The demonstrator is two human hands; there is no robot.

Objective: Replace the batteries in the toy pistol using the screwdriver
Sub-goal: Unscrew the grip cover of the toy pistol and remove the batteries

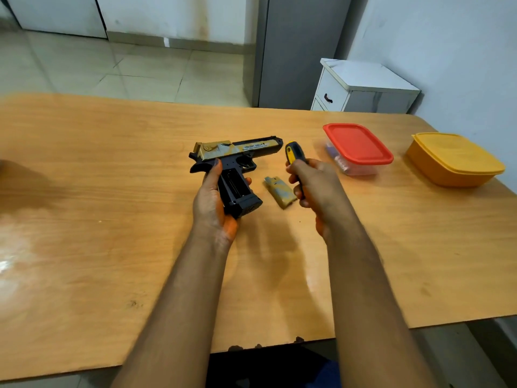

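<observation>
My left hand (210, 204) grips the toy pistol (237, 155) by its black grip, just above the wooden table (112, 219). The pistol has a gold and black slide pointing right, and the side of its grip is uncovered, showing a dark open compartment. The gold grip cover (280, 191) lies loose on the table between my hands. My right hand (316, 186) is closed around a screwdriver (292, 154) with a yellow and black handle; the handle end sticks up past my fingers and the shaft is hidden.
A clear box with a red lid (358, 147) holding small items stands to the right of the pistol. A yellow lidded container (456, 161) sits near the table's right edge. A white cabinet (363, 88) stands behind the table.
</observation>
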